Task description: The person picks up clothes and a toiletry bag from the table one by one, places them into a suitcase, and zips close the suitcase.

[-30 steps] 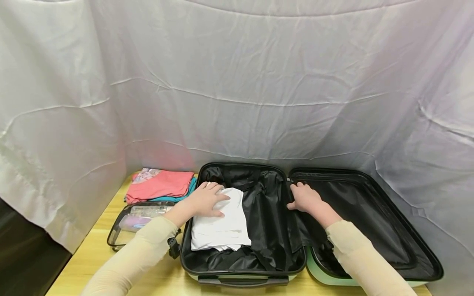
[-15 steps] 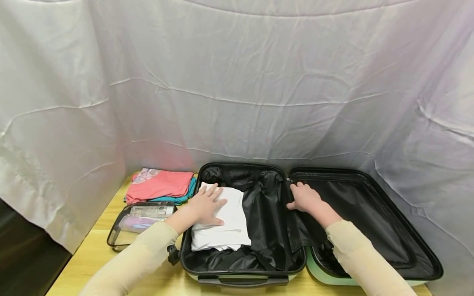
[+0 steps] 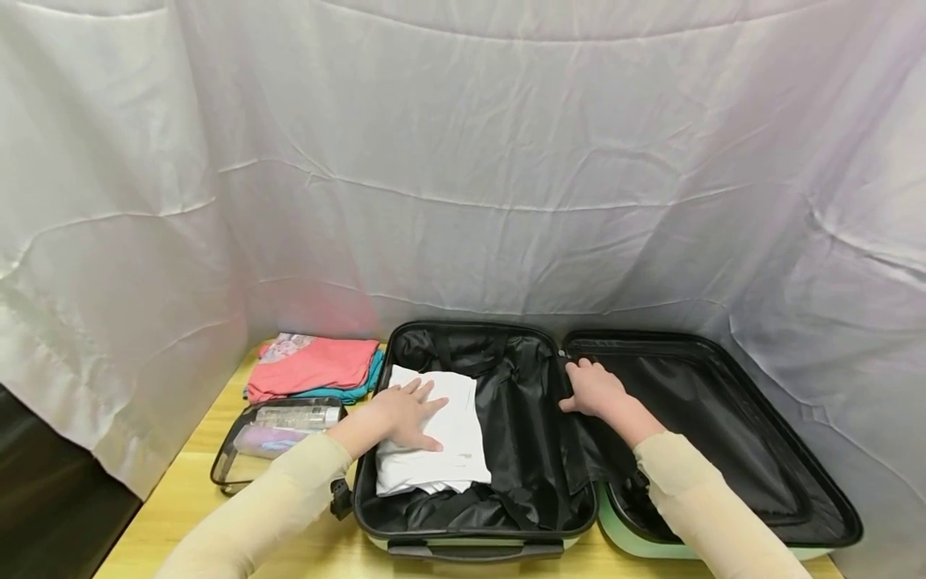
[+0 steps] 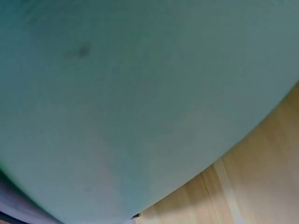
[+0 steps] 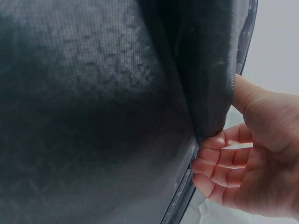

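An open suitcase point(image 3: 477, 534) with a black lining and pale green shell lies on the table. In its left half, white folded clothes point(image 3: 459, 422) sit against the left side. My left hand point(image 3: 405, 416) rests on them, fingers spread and palm down. The left wrist view is mostly filled by the green shell point(image 4: 149, 102). Between the two halves, my right hand point(image 3: 595, 390) holds the edge of a black fabric divider. In the right wrist view the divider point(image 5: 205, 79) hangs from curled fingers point(image 5: 217, 161), with the thumb partly hidden behind the fabric.
Left of the suitcase, a clear black-edged pouch point(image 3: 230, 458) holds a bottle and a purple item. Behind it lie a folded coral garment point(image 3: 318, 366) and a teal one point(image 3: 372, 376). The suitcase's right half point(image 3: 716, 434) lies flat. A grey curtain point(image 3: 470, 161) encloses the back and sides.
My left hand has slid a little nearer over the white clothes, off their far left corner, with its fingers spreading. The right hand keeps its hold on the divider.
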Demonstrator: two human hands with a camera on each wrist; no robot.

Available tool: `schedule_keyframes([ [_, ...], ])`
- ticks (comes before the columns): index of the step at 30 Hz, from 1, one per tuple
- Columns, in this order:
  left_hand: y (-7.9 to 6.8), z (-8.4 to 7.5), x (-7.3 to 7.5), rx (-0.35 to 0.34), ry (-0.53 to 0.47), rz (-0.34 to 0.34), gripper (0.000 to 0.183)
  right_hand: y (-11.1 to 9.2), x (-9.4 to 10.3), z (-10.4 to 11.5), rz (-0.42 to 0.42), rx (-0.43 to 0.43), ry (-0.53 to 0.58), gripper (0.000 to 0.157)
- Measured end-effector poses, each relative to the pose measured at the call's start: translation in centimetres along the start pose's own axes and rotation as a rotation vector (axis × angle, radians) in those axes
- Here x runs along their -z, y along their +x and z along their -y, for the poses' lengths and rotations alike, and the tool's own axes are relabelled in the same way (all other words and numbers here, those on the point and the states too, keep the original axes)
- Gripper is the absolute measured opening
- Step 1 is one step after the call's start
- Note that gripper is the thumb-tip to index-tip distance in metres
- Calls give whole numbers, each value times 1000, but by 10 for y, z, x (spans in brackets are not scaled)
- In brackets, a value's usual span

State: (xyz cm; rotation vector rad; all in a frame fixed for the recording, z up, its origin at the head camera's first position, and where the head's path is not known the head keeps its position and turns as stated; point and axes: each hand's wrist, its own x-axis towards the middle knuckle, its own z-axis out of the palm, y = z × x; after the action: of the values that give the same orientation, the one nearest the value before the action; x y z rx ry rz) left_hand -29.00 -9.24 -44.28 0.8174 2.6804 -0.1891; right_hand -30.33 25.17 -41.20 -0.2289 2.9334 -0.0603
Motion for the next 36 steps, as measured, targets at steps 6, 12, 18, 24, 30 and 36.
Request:
schedule_keyframes([
  [6,-3,3,-1,-66,-47,-72,80,2,-2,0,-4,-12,-4,76],
  [12,-5,5,1,-170,-92,-162,73,1,-3,-1,-3,-4,-7,77],
  [18,-17,7,8,-198,-81,-242,72,2,-3,-1,1,-8,-25,77],
  [24,-32,12,22,-207,-92,-313,69,1,-2,0,-25,16,-79,75],
  [30,-47,17,33,-199,-105,-375,68,-1,-4,-2,-50,18,-138,77],
  [36,-63,26,39,-164,-151,-428,68,-2,-6,-4,-70,27,-166,76],
])
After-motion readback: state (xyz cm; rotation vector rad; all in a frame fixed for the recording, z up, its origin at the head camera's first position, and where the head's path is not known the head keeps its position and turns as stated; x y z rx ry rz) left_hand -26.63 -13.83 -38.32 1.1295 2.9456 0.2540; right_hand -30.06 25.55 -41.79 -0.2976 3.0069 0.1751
